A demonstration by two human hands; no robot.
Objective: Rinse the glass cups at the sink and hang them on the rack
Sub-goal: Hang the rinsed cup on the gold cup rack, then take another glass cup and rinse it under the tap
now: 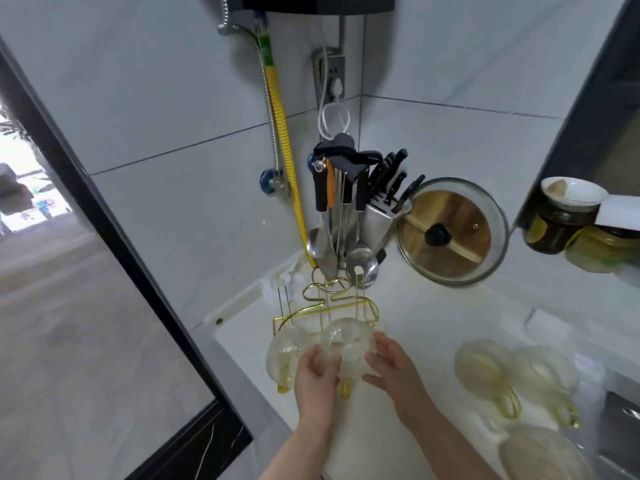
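Both my hands cup one glass cup [348,344]: left hand [317,374] grips its left side, right hand [389,367] steadies its right. Gold rack [332,303] stands just beyond, prongs upright; the cup's mouth must tip onto one.

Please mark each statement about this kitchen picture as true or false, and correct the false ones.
1. Both hands are at one glass cup in front of the gold rack. True: the left hand and right hand touch the glass cup by the gold rack.
2. Another cup is already at the rack's left side. True: a second cup is there.
3. No cups remain on the counter. False: at least three cups lie to the right.
4. The knife block is empty. False: the knife block holds black-handled knives.
5. The pot lid lies flat. False: the pot lid leans against the wall.
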